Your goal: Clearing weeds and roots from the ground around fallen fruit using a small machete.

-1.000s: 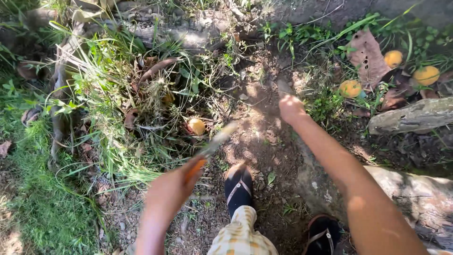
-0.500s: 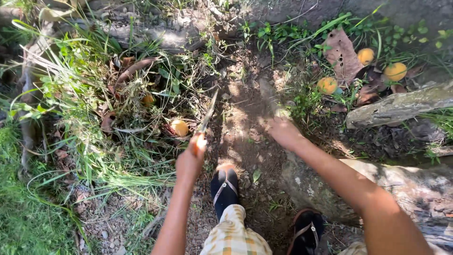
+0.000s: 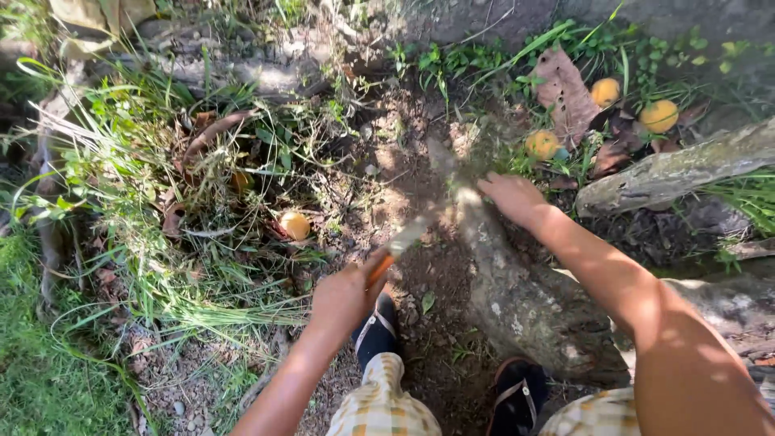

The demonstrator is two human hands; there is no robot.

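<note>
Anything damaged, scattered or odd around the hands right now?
Nothing looks broken. Yellow fruits lie scattered: one in the grass beside the knife held by the left hand, three beyond the right hand.

Bare brown dirt ground [image 3: 420, 266] runs between long green grass [image 3: 121, 202] on one side and a grey mossy tree root [image 3: 525, 299] on the other. Dappled sunlight falls across dry brown leaves [image 3: 565, 89] and a weathered grey log [image 3: 678, 169].

My left hand [image 3: 345, 297] is low and near centre, fingers curled into a tight fist, forearm running down to the bottom edge. My right hand [image 3: 513, 198] reaches further out, palm down, fingers loosely bent, arm stretched long from the lower right corner.
</note>
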